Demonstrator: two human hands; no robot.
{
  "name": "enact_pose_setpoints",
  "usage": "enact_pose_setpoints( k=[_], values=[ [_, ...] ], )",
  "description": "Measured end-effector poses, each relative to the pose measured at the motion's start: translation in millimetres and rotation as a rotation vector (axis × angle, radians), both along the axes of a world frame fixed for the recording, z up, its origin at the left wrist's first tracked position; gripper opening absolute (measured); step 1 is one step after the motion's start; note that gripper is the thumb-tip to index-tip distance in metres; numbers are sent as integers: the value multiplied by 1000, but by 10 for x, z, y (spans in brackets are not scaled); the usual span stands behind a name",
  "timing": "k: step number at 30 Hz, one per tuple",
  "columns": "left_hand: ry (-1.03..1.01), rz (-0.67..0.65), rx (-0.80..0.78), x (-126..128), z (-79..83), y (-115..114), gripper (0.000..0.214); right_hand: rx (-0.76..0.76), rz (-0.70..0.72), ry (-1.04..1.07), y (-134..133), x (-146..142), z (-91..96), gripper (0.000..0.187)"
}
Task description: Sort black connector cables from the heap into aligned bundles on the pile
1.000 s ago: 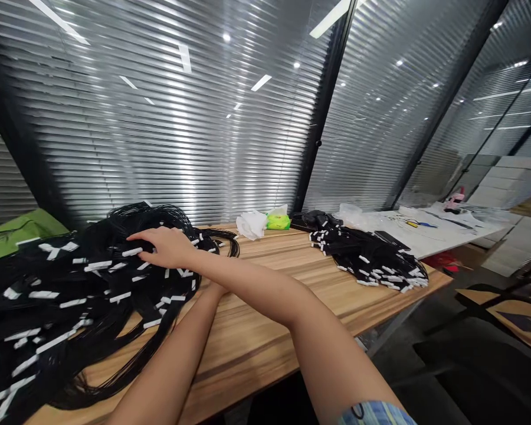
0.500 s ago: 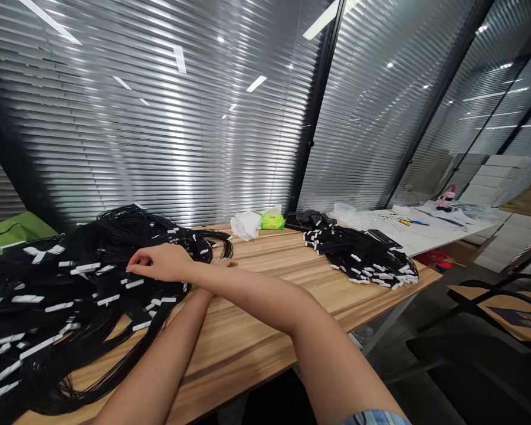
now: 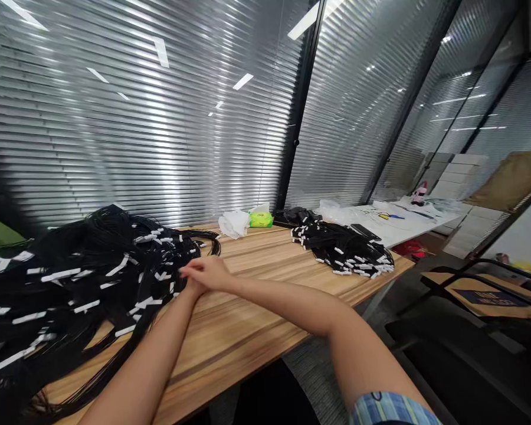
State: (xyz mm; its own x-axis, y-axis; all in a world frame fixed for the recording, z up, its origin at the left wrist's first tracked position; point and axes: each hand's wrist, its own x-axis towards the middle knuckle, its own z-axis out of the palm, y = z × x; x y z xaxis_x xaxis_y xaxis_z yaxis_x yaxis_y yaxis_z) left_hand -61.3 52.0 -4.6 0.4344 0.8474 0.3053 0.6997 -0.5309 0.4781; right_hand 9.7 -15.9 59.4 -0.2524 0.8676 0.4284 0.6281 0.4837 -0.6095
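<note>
A big heap of black cords with white tags (image 3: 71, 283) covers the left of the wooden table (image 3: 265, 295). My right hand (image 3: 206, 273) hovers at the heap's right edge, its fingers drawn together and pointing left; whether they pinch a cord is too small to see. My left forearm (image 3: 159, 348) runs up from the lower left, and my left hand lies hidden under my right hand, beside the nearest cords.
A smaller pile of tagged black cords (image 3: 345, 251) lies at the table's far right. A white crumpled bag (image 3: 232, 224) and a green packet (image 3: 260, 219) sit at the back. A white table (image 3: 407, 221) and black chairs (image 3: 469, 330) stand to the right.
My right hand has drawn back from the top of the heap, rightwards to its edge, and its fingers have closed together. The view has swung to the right.
</note>
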Motion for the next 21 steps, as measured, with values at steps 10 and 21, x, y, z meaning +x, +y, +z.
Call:
enact_pose_setpoints(
  k=[10, 21],
  values=[
    [24, -103, 33, -41, -20, 51, 27, -137, -1093, -214, -423, 2789, -46, 39],
    [32, -130, 57, -51, -57, 95, 29, -336, -1568, -353, -593, 3593, -217, 42]
  ],
)
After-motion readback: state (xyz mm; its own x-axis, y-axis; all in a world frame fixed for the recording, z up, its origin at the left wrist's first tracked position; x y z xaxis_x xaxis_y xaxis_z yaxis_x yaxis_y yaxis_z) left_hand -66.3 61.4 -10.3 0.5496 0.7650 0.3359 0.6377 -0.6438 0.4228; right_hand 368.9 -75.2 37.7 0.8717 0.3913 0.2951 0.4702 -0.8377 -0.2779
